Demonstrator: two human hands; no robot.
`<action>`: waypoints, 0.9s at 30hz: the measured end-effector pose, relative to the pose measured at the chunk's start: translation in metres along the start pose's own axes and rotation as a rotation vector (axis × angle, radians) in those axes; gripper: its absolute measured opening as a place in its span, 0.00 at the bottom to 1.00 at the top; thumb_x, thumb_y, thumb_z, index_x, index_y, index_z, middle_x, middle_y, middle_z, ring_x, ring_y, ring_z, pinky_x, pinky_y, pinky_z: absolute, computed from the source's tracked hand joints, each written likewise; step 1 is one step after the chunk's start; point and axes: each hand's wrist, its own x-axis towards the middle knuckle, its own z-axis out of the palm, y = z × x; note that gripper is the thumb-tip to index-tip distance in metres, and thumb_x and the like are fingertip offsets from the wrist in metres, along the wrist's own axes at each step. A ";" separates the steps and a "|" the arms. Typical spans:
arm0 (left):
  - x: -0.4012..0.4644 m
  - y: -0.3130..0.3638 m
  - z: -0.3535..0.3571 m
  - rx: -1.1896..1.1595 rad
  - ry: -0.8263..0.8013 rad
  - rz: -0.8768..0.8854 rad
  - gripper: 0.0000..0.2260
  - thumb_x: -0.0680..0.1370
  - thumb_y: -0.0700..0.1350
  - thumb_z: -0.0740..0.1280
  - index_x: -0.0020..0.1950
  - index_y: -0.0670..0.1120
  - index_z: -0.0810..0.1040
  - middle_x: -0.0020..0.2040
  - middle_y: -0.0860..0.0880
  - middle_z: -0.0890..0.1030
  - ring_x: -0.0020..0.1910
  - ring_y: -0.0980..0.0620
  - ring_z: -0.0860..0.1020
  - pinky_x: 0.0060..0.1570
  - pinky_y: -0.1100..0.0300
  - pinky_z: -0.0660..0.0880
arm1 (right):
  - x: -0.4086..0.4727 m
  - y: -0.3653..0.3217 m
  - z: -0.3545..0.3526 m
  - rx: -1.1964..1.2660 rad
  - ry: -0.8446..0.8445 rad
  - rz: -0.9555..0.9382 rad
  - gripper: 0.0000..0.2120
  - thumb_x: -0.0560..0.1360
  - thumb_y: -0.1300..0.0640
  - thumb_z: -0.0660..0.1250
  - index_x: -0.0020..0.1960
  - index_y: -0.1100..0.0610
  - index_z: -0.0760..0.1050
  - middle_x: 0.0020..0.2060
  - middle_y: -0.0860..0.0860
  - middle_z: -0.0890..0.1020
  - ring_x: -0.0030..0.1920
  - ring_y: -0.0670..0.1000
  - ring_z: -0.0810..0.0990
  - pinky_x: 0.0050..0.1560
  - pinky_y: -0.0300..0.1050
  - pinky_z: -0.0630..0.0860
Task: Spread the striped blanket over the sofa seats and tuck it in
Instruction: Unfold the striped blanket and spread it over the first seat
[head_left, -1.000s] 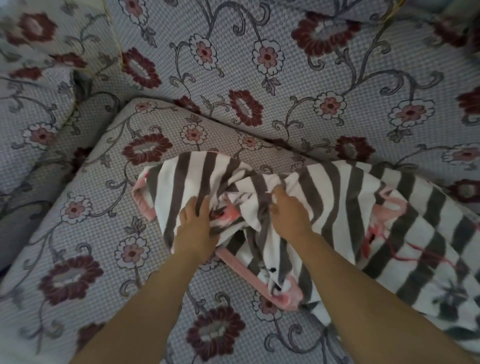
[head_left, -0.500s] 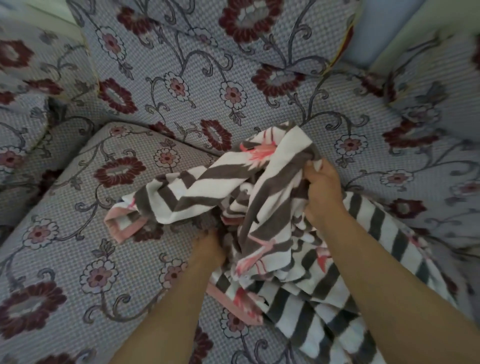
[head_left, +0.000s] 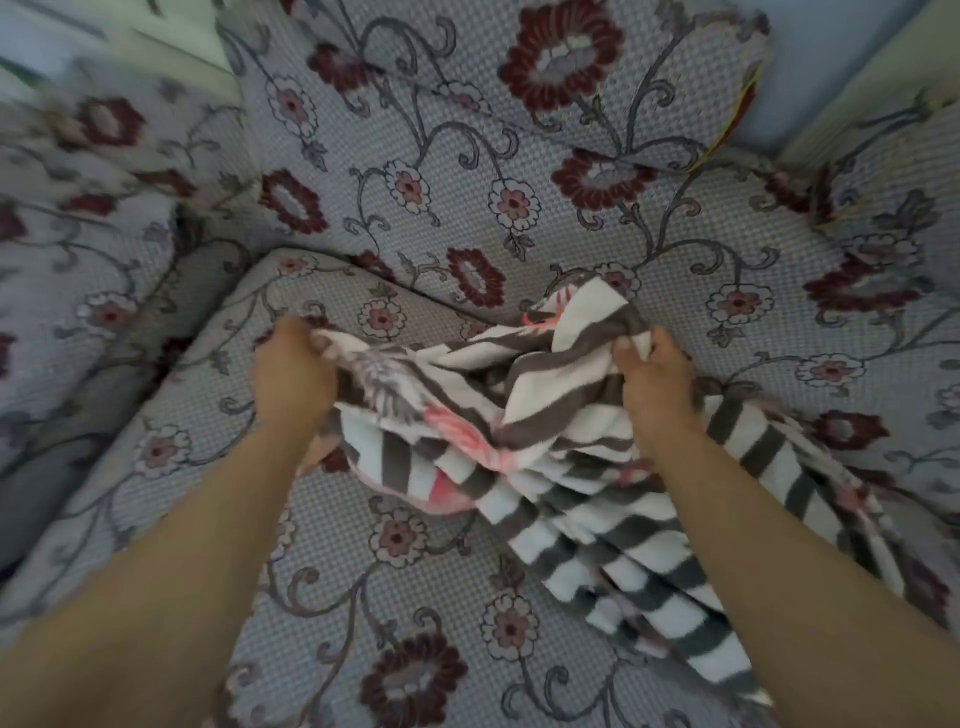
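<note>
While bunched, striped blanket (head_left: 524, 410) hangs gripped between left hand (head_left: 293, 371) and right hand (head_left: 657, 382)

The blanket (head_left: 571, 441) is soft, fleecy cloth, matt, in grey and white stripes with pink patches. At 12 o'clock, the sofa (head_left: 415, 571) wears coarse, matt woven fabric with raised flowers.

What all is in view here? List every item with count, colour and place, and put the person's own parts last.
striped blanket: one, grey and white stripes with pink markings, bunched on the seat, trailing to the lower right.
seat cushion: one, pale grey with dark red flowers, under the blanket.
back cushions: pale grey floral, behind the seat; count unclear.
armrest: one, same floral fabric, far left, blurred.
left hand: one, fingers gripping the blanket's left end.
right hand: one, fingers gripping a raised fold.
</note>
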 end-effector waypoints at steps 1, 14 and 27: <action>0.018 -0.003 -0.030 -0.009 0.101 -0.024 0.01 0.77 0.36 0.57 0.47 0.38 0.67 0.40 0.35 0.73 0.37 0.41 0.69 0.35 0.50 0.63 | -0.001 -0.010 0.004 0.009 -0.014 -0.008 0.06 0.79 0.57 0.61 0.56 0.54 0.72 0.52 0.49 0.78 0.47 0.45 0.76 0.55 0.42 0.70; -0.065 -0.091 -0.026 0.517 -1.134 0.212 0.10 0.76 0.46 0.63 0.52 0.42 0.77 0.50 0.45 0.78 0.47 0.47 0.76 0.49 0.54 0.76 | -0.024 0.046 -0.001 -1.019 -0.519 0.365 0.31 0.77 0.57 0.63 0.76 0.61 0.55 0.73 0.61 0.64 0.70 0.61 0.66 0.68 0.50 0.66; -0.078 -0.058 0.120 0.380 -0.711 0.155 0.23 0.76 0.45 0.65 0.71 0.48 0.65 0.71 0.42 0.67 0.62 0.40 0.72 0.58 0.47 0.73 | -0.044 0.067 0.141 -1.165 -0.640 -0.507 0.17 0.74 0.51 0.65 0.62 0.54 0.71 0.61 0.55 0.74 0.63 0.59 0.71 0.64 0.54 0.67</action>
